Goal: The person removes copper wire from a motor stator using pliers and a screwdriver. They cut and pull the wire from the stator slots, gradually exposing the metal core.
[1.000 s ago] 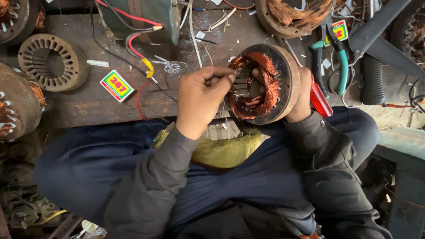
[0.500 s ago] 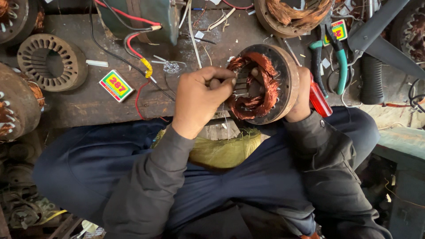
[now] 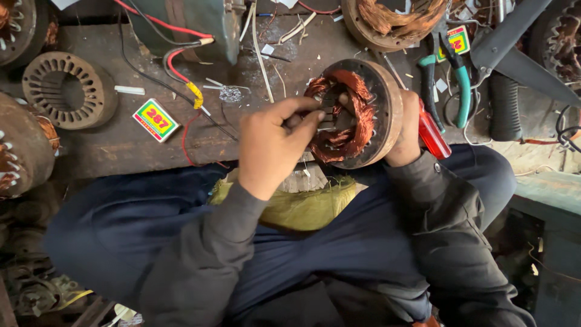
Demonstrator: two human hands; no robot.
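Far to the left of the motor stator [image 3: 357, 115] I am working on, an empty slotted stator core [image 3: 69, 89] lies flat on the desk [image 3: 115, 145]. Nearer the stator, but still well left of it, sits a small bright matchbox [image 3: 155, 120], with red and black wires [image 3: 181, 72] trailing just beyond it.

My left hand [image 3: 272, 145] is directly left of the stator, its fingers [image 3: 302, 118] pressed together and pinching something small at the copper winding [image 3: 339, 130] in the bore; what exactly sits between the fingertips I cannot tell. The stator itself stands tilted on its rim at the near edge of the desk, just above my lap, its open face turned toward that hand.

My right hand [image 3: 408, 130] is wrapped around the stator's right rim, fingers closed against the metal and holding it steady. Just right of the stator, touching that hand, lies a red-handled tool [image 3: 433, 134]. Further right and a little beyond it are green-handled pliers [image 3: 454, 82]. Another wound stator [image 3: 393, 21] sits past mine at the far edge.
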